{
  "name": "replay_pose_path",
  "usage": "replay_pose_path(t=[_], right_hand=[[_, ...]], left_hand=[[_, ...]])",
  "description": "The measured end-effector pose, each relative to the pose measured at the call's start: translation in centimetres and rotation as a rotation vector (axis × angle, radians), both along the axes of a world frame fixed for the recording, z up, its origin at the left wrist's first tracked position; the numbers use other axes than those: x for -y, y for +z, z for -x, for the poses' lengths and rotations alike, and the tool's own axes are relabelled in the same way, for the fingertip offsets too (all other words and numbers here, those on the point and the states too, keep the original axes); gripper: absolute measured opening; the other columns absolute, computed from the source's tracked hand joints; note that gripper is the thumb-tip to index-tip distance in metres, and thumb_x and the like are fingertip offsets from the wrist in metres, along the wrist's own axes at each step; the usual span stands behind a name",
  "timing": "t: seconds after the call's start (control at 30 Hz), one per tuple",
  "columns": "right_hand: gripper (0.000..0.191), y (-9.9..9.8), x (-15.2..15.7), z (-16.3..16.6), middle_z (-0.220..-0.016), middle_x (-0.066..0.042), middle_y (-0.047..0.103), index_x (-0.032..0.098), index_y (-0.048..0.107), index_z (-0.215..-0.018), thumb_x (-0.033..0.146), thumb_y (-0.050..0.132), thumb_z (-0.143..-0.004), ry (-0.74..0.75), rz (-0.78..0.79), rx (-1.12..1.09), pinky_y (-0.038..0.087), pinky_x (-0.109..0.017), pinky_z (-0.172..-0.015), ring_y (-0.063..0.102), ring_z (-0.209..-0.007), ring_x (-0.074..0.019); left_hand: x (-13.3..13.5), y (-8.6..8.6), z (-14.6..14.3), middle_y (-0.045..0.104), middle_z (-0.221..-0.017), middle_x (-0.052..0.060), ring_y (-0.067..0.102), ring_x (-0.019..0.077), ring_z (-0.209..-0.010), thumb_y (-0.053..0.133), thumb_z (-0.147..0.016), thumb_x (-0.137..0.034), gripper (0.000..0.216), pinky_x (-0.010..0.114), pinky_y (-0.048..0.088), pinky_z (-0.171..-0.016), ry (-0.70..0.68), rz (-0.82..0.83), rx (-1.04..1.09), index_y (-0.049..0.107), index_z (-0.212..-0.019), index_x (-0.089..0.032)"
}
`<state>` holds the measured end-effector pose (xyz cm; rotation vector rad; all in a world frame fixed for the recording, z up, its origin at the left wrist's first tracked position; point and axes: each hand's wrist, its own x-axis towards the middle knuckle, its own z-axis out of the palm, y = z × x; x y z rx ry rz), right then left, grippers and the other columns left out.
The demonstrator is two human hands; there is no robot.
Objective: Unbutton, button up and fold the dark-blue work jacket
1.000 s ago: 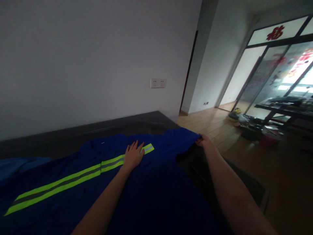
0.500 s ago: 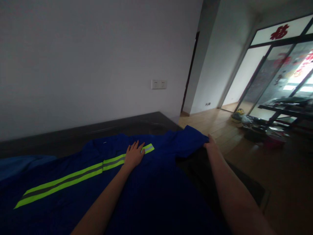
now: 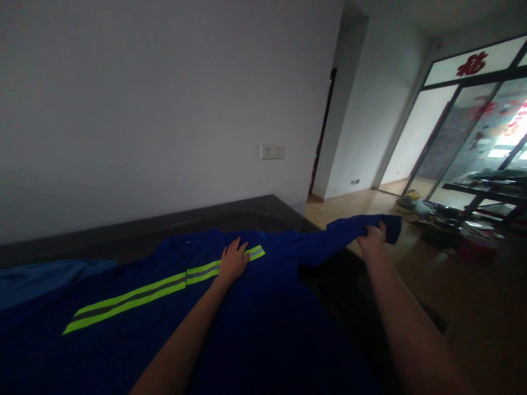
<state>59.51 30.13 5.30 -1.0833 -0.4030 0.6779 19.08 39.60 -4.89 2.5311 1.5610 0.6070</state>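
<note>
A dark blue work jacket [image 3: 255, 307] lies spread over a dark table, with a yellow-green and grey reflective stripe [image 3: 135, 298] across it. My left hand [image 3: 234, 260] rests flat on the jacket over the stripe, fingers extended and slightly apart. Out past the table's right edge, my right hand [image 3: 374, 237] grips the jacket's sleeve [image 3: 333, 237] near its cuff. The sleeve is pulled out to the right and raised, its end hanging beyond my fingers. Shadow hides the lower part of the jacket.
The dark table [image 3: 263, 207] stands against a grey wall with a double socket [image 3: 272, 152]. A lighter blue cloth [image 3: 49, 280] lies at the left. On the wooden floor to the right are bags [image 3: 424, 208] and a red tub [image 3: 477, 244], near sliding glass doors.
My right hand has moved right, drawing the sleeve out straighter and farther beyond the table. The left hand stays on the stripe. The view has shifted slightly.
</note>
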Motion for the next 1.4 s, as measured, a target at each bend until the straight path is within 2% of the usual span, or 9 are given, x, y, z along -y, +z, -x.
replay_pose_path(t=[0.13, 0.23, 0.37, 0.5, 0.7, 0.9, 1.13, 1.27, 1.4], right_hand=[[0.049, 2.6, -0.9, 2.6, -0.098, 0.010, 0.064, 0.039, 0.047, -0.121, 0.012, 0.048, -0.080, -0.241, -0.168, 0.077, 0.050, -0.017, -0.067, 0.061, -0.073, -0.0062], [0.043, 4.5, -1.8, 6.6, -0.098, 0.006, 0.064, 0.031, 0.052, -0.114, 0.017, 0.059, -0.073, -0.183, -0.307, 0.267, 0.050, -0.021, -0.076, 0.062, -0.081, -0.0087], [0.033, 5.4, -3.5, 14.0, -0.110, -0.003, 0.063, 0.023, 0.057, -0.107, 0.028, 0.062, -0.074, -0.058, -0.348, 0.689, 0.045, -0.031, -0.095, 0.058, -0.105, -0.0172], [0.032, 3.2, -4.8, 21.9, -0.119, -0.009, 0.062, 0.020, 0.060, -0.112, 0.024, 0.050, -0.081, 0.294, -0.178, 1.137, 0.033, -0.043, -0.106, 0.050, -0.119, -0.0260], [0.038, -3.7, -3.2, 31.4, -0.120, -0.003, 0.064, 0.028, 0.064, -0.111, 0.013, 0.050, -0.078, 0.737, -0.136, 1.351, 0.030, -0.046, -0.108, 0.048, -0.123, -0.0272], [0.041, -8.0, -1.3, 33.4, -0.124, -0.011, 0.062, 0.021, 0.059, -0.117, 0.024, 0.064, -0.077, 1.046, -0.074, 1.493, 0.019, -0.057, -0.110, 0.052, -0.119, -0.0326], [0.093, -7.6, -1.5, 33.8, -0.152, -0.018, 0.026, 0.019, 0.028, -0.145, 0.059, 0.066, -0.071, 1.048, -0.111, 1.412, 0.021, -0.054, -0.111, 0.022, -0.139, -0.0332], [0.077, -7.0, -0.8, 34.5, -0.158, -0.009, 0.001, 0.028, 0.032, -0.143, 0.060, 0.059, -0.078, 1.033, -0.177, 1.509, 0.020, -0.055, -0.111, 0.012, -0.142, -0.0320], [0.063, -6.9, -0.2, 35.1, -0.157, -0.007, 0.012, 0.031, 0.035, -0.141, 0.054, 0.053, -0.085, 1.078, -0.154, 1.674, 0.017, -0.060, -0.110, 0.016, -0.142, -0.0300]], left_hand=[[0.9, 1.2, 0.2, 0.043, -0.142, 0.011, 0.036, 0.0236, -0.133, 0.044, -0.088, -0.020, 0.040, 0.048, 0.019, -0.113, -0.085, -0.111, 0.148, 0.053, -0.126, -0.020], [1.7, 2.3, 0.7, 0.049, -0.135, 0.010, 0.042, 0.0213, -0.128, 0.044, -0.086, -0.016, 0.035, 0.042, 0.026, -0.112, -0.164, -0.104, 0.351, 0.058, -0.117, -0.020], [2.3, 4.0, 2.1, 0.055, -0.128, 0.009, 0.047, 0.0217, -0.123, 0.049, -0.084, -0.018, 0.028, 0.039, 0.035, -0.107, -0.186, 0.169, 0.716, 0.062, -0.108, -0.019], [3.2, 5.4, 5.1, 0.059, -0.124, 0.012, 0.057, 0.0235, -0.114, 0.042, -0.091, -0.033, 0.034, 0.039, 0.049, -0.092, -0.178, 0.419, 0.888, 0.056, -0.117, -0.018], [4.6, 6.6, 11.2, 0.048, -0.139, 0.013, 0.057, 0.0196, -0.116, 0.025, -0.097, -0.039, 0.041, 0.035, 0.052, -0.088, 0.062, 0.892, 1.287, 0.044, -0.128, -0.020], [5.5, 6.0, 14.2, 0.056, -0.129, 0.014, 0.064, 0.0197, -0.099, 0.038, -0.093, -0.048, 0.046, 0.035, 0.054, -0.082, 0.256, 0.960, 1.191, 0.045, -0.128, -0.020], [4.5, 6.3, 12.8, 0.064, -0.115, 0.009, 0.064, 0.0216, -0.095, 0.047, -0.088, -0.049, 0.045, 0.032, 0.053, -0.075, 0.221, 0.767, 0.905, 0.054, -0.122, -0.021], [3.2, 7.5, 12.4, 0.065, -0.117, 0.008, 0.061, 0.0237, -0.102, 0.047, -0.086, -0.054, 0.049, 0.030, 0.050, -0.079, 0.223, 0.630, 0.778, 0.058, -0.121, -0.021], [2.4, 8.1, 13.2, 0.065, -0.118, 0.013, 0.060, 0.0273, -0.107, 0.042, -0.080, -0.069, 0.072, 0.031, 0.048, -0.085, 0.143, 0.633, 0.496, 0.062, -0.115, -0.010]])
